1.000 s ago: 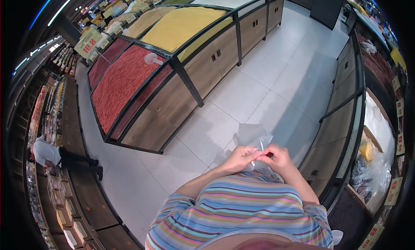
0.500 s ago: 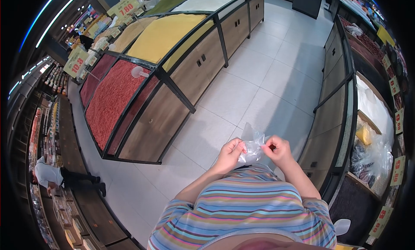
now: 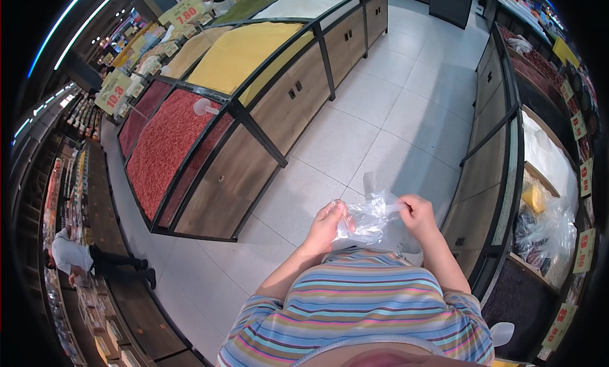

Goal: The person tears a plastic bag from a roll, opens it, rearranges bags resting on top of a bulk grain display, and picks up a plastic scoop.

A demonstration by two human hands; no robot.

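A thin clear plastic bag [image 3: 374,216] is stretched between my two hands in front of my striped shirt. My left hand [image 3: 330,222] is closed on the bag's left side, and the film partly covers its fingers. On the other side, my right hand [image 3: 416,213] pinches the bag's edge between thumb and curled fingers. One strip of the plastic sticks up above the crumpled middle. Nothing can be made out inside the bag.
To the left stands a wooden bin counter with red peanuts [image 3: 171,148], a clear scoop [image 3: 204,107] and yellow grain [image 3: 244,56]. On the right, another counter holds a pile of plastic bags [image 3: 549,224] and dark grain [image 3: 517,303]. A person [image 3: 73,253] bends at the left shelves.
My hands have moved apart, the left one leftward and the right one slightly rightward. The bag between them has spread wider.
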